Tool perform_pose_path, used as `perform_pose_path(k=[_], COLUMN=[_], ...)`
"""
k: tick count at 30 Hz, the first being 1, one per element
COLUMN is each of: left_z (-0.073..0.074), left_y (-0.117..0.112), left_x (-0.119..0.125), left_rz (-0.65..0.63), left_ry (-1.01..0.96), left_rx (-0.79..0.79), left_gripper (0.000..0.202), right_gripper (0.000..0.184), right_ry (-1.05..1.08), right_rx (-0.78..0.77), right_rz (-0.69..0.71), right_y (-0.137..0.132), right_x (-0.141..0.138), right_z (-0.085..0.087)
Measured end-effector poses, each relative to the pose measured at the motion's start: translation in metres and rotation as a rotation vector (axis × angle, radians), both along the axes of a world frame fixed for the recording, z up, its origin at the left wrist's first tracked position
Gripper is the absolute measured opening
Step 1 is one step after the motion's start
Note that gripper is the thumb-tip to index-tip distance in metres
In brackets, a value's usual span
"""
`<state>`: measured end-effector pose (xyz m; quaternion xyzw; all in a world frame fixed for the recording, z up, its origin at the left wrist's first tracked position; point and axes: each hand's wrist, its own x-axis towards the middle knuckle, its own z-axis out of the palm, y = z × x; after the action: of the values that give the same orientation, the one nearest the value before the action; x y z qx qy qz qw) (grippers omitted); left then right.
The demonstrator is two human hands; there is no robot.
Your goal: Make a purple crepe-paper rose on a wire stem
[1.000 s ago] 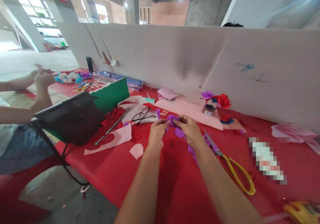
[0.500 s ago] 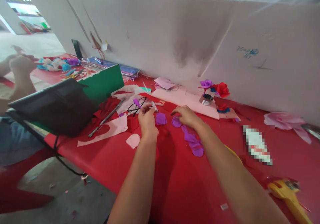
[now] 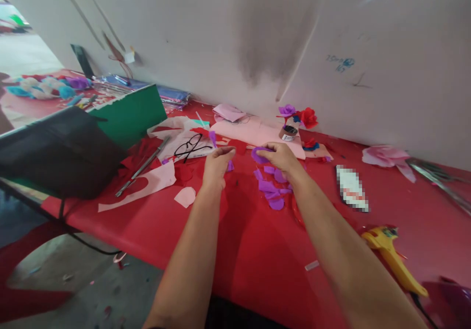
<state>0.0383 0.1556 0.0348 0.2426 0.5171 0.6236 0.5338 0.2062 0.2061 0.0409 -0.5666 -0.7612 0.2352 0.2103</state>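
One white wall [image 3: 257, 49]: it runs along the far edge and closes off the back of the workplace.
One red table [image 3: 250, 275]: covered in red and strewn with cut paper; everything lies within arm's reach of the person.
Black bag [image 3: 55, 152]: propped at the left end with a green board [image 3: 128, 115] behind it, well apart from the hands.
Pink sheet [image 3: 253, 133]: flat against the wall, with a tape roll [image 3: 288, 133] and two paper flowers [image 3: 299, 114] at its right end.
Yellow glue gun [image 3: 390, 255]: lying on its side at the right, near the forearm.
Right hand [image 3: 281, 160]: thumb and fingertips pinch the purple piece and hold it clear of the table, probably so that its curve is not flattened.
Left hand [image 3: 217, 164]: fingers curled in against the thumb, close beside the right. A small purple bit [image 3: 212, 138] shows just above it; I cannot tell whether it is held.
Glasses [image 3: 191, 145]: folded open on white paper, left of the hands.
Purple scraps [image 3: 270, 191]: a loose cluster just below the right hand.
Purple piece [image 3: 259, 153]: small, rounded, curled like a petal, at the right fingertips between the two hands.
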Motion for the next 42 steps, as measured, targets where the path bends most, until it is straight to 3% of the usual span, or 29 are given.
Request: perform_pose_path(k=[4, 7, 10, 13, 16, 23, 31, 38, 42], left_z=[0.005, 0.004, 0.001, -0.003, -0.006, -0.012, -0.016, -0.017, -0.015], left_y=[-0.007, -0.009, -0.007, -0.005, -0.003, 0.000, 0.001, 0.000, 0.000], left_x=[0.016, 0.023, 0.023, 0.022, 0.022, 0.023, 0.027, 0.026, 0.026], left_rz=[-0.298, -0.337, -0.287, -0.259, -0.251, -0.251, -0.268, -0.270, -0.274], left_ry=[0.098, 0.130, 0.151, 0.195, 0.275, 0.314, 0.372, 0.376, 0.378], left_rx=[-0.028, -0.031, -0.042, -0.051, -0.027, -0.016, -0.012, -0.009, -0.012], left_gripper=[0.015, 0.007, 0.008, 0.009, 0.010, 0.011, 0.012, 0.013, 0.013], right_gripper=[0.020, 0.016, 0.025, 0.024, 0.024, 0.027, 0.036, 0.038, 0.031], right_ry=[0.481, 0.726, 0.520, -0.095, -0.438, -0.619, -0.690, -0.706, -0.773], right_rx=[-0.205, -0.304, -0.184, 0.105, 0.094, -0.015, -0.013, -0.054, 0.062], right_rz=[-0.096, -0.114, -0.112, -0.278, -0.385, -0.426, -0.344, -0.446, -0.432], right_y=[-0.031, -0.050, -0.070, -0.092, -0.111, -0.128, -0.144, -0.151, -0.149], right_x=[-0.008, -0.006, 0.022, 0.063, 0.094, 0.105, 0.103, 0.115, 0.110], right_z=[0.000, 0.000, -0.004, -0.014, -0.028, -0.032, -0.033, -0.032, -0.021])
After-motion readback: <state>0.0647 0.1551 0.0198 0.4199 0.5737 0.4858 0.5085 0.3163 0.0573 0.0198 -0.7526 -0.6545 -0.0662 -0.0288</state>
